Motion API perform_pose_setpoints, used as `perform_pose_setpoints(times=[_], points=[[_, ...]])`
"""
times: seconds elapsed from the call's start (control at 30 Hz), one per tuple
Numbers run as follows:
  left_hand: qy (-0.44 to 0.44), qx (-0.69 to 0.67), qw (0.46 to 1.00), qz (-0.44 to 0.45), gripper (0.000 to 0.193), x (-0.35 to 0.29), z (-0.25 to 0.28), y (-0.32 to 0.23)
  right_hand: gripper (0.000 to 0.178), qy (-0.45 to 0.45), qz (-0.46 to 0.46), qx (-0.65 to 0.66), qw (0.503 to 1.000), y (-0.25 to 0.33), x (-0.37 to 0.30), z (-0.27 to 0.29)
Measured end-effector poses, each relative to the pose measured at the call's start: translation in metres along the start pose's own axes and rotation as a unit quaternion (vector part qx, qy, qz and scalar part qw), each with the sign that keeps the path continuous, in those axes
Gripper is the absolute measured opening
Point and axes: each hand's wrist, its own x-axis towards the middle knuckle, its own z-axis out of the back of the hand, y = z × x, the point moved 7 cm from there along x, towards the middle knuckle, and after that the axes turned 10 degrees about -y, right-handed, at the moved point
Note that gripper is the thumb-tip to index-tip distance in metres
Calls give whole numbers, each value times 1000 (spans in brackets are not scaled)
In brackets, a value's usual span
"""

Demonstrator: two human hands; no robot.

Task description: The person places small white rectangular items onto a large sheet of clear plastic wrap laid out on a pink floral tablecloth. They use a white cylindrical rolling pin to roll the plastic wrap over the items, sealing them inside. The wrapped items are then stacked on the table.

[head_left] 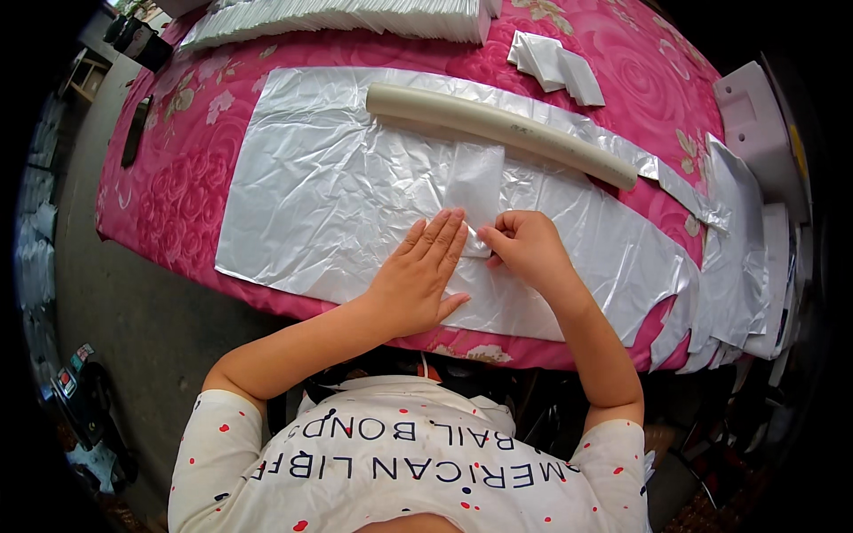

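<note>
A large sheet of thin white plastic film [302,186] lies crinkled across the table. Near its middle is a smaller folded white plastic piece [475,178]. Flat on the film, fingers stretched out, my left hand [422,266] presses beside the left edge of that piece. My right hand [529,244] pinches the piece's lower corner between thumb and curled fingers. Beyond both hands a long pale beige tube [502,129] rests slantwise across the film.
A pink floral cloth [195,169] covers the table. Along the far edge stands a long row of folded white pieces [355,19]; several more white packets [555,69] lie at the far right. A dark phone-like object [136,131] sits at left. White foam boxes [755,124] stand at right.
</note>
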Motion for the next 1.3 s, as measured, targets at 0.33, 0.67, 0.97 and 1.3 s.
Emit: perform_pose_setpoints(times=[0.33,0.67,0.97,1.3], points=[[-109,-26,994,-12,69,18,24,6,50,-133,527,-267,796,35,-26,1],[-124,53,987,-91,52,27,22,9,37,-98,508,-194,833,38,-14,9],[-153,-54,972,-171,41,-5,38,-9,34,-89,559,-147,811,23,-39,-2],[-114,-186,974,66,53,2,34,17,16,-125,346,-55,928,7,-34,9]])
